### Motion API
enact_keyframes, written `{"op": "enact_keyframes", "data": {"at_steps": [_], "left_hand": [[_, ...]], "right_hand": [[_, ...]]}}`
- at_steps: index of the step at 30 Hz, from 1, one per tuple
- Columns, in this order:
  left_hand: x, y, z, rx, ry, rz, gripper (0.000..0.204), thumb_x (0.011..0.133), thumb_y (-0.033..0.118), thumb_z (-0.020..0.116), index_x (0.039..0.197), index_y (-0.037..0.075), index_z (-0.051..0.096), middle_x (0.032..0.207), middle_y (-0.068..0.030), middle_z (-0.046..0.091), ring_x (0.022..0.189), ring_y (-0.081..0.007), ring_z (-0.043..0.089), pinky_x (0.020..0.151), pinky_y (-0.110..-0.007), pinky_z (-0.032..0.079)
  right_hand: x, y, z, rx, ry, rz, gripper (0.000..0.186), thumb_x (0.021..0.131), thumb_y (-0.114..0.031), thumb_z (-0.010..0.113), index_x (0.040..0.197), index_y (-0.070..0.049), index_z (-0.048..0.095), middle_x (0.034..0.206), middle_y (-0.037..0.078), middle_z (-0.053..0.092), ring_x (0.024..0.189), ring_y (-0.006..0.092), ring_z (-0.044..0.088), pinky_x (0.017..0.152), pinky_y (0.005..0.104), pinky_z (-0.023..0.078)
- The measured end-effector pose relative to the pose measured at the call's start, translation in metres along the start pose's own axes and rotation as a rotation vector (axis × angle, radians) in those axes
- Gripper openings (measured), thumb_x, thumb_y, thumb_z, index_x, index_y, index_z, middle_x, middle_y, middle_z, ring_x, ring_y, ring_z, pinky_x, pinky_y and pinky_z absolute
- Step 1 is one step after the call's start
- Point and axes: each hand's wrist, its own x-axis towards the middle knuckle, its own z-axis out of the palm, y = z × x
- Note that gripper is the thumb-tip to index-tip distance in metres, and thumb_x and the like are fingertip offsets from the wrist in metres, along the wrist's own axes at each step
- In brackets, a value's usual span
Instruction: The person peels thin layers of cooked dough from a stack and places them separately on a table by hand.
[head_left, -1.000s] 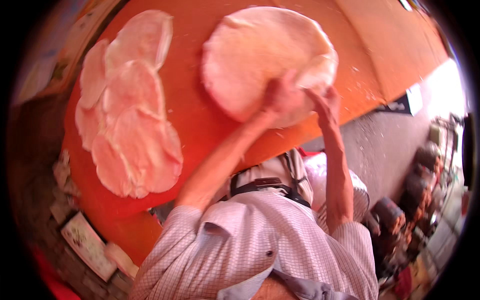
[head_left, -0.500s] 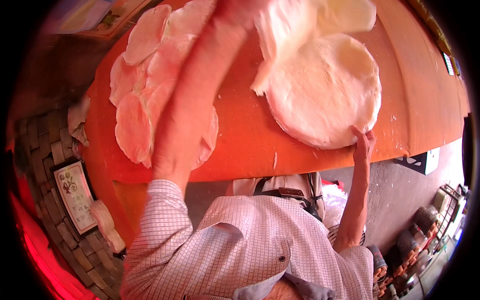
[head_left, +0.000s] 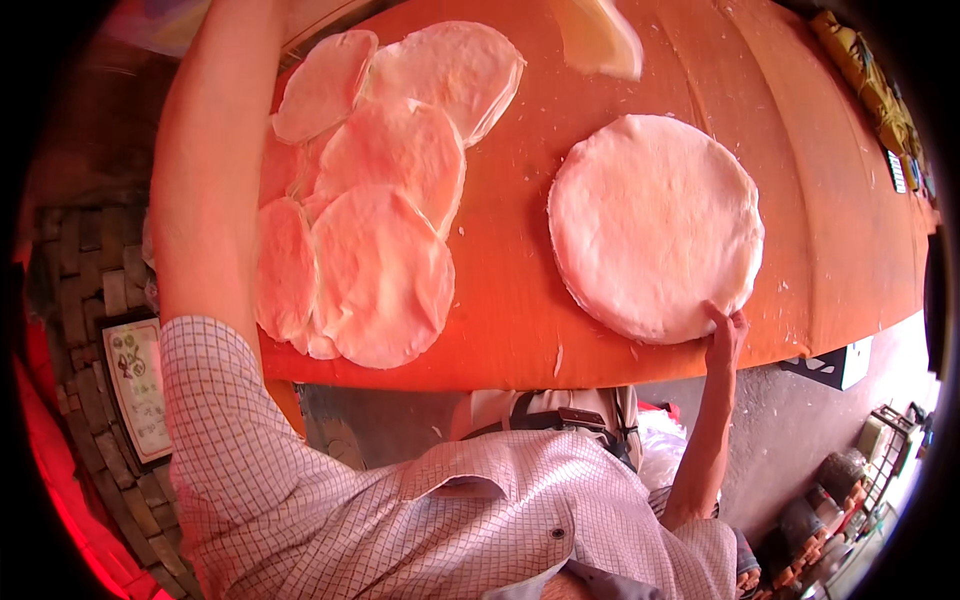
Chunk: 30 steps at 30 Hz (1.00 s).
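A thick, pale round stack of soft, thin, dough-like sheets (head_left: pixel 655 225) lies on the orange covering at the right. At its lower right edge, my right hand (head_left: pixel 728 332) pinches the rim between thumb and fingers. My left arm stretches up along the left side, and its hand is out of view past the top edge. On the left, several thin pale round sheets (head_left: pixel 385 280) overlap one another, partly hidden by that forearm. Part of another pale sheet (head_left: pixel 603 40) shows blurred at the top. I cannot make out the exact material of the sheets.
The orange-covered table (head_left: pixel 505 325) curves round in front of me, with small pale scraps on it. A yellowish bundle (head_left: pixel 865 85) lies at its far right edge. Below right are a dark metal rack (head_left: pixel 890 455) and cluttered items. A framed panel (head_left: pixel 140 390) stands at the left.
My left arm has swung from the middle to the far left, and its hand has left the view. The folded sheet has gone from the stack's upper left. My right hand still holds the rim.
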Motion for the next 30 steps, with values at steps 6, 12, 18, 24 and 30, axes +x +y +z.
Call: {"op": "enact_keyframes", "data": {"at_steps": [6,12,18,24,30], "left_hand": [[-0.115,-0.136,-0.131,0.039,0.824,-0.32,0.052,0.075,0.019,0.075,0.119,0.006,0.052,0.1,-0.0064,0.062,0.089,-0.0201,0.063,0.07,-0.035,0.055],[-0.248,-0.251,0.046,0.119,0.639,-0.619,0.007,0.084,0.005,0.059,0.09,0.003,0.06,0.075,-0.0042,0.06,0.06,-0.0127,0.056,0.049,-0.027,0.046],[-0.247,-0.179,0.323,-0.065,0.031,-0.465,0.054,0.076,0.027,0.075,0.118,-0.002,0.056,0.096,-0.0134,0.065,0.09,-0.0166,0.062,0.076,-0.029,0.052],[-0.234,-0.167,0.404,-0.117,-0.265,-0.606,0.048,0.081,0.02,0.07,0.118,-0.006,0.055,0.103,-0.0117,0.065,0.095,-0.0139,0.062,0.08,-0.026,0.05],[-0.244,-0.204,0.405,-0.412,-0.174,-0.648,0.029,0.086,0.009,0.06,0.111,-0.005,0.06,0.097,-0.003,0.064,0.085,-0.0069,0.057,0.076,-0.023,0.048]], "right_hand": [[-0.003,0.003,0.003,-0.012,0.007,0.023,0.028,0.073,-0.005,0.068,0.099,0.002,0.058,0.086,0.007,0.065,0.07,0.0127,0.061,0.06,0.0242,0.048],[-0.001,-0.001,0.0,0.001,0.021,-0.03,0.03,0.074,-0.008,0.069,0.1,0.001,0.059,0.088,0.006,0.065,0.068,0.0123,0.06,0.054,0.023,0.045],[-0.022,-0.048,0.023,0.167,-0.026,0.06,0.031,0.089,-0.028,0.06,0.107,-0.002,0.059,0.083,0.008,0.065,0.067,0.0151,0.065,0.054,0.0273,0.054],[-0.014,-0.052,0.04,0.165,-0.12,0.115,0.037,0.086,-0.032,0.066,0.106,-0.003,0.057,0.078,0.006,0.061,0.066,0.0136,0.062,0.059,0.0261,0.053],[-0.018,-0.037,0.025,0.108,-0.093,0.084,0.05,0.082,-0.039,0.069,0.112,-0.001,0.055,0.092,0.009,0.065,0.079,0.0183,0.065,0.065,0.0317,0.055]]}}
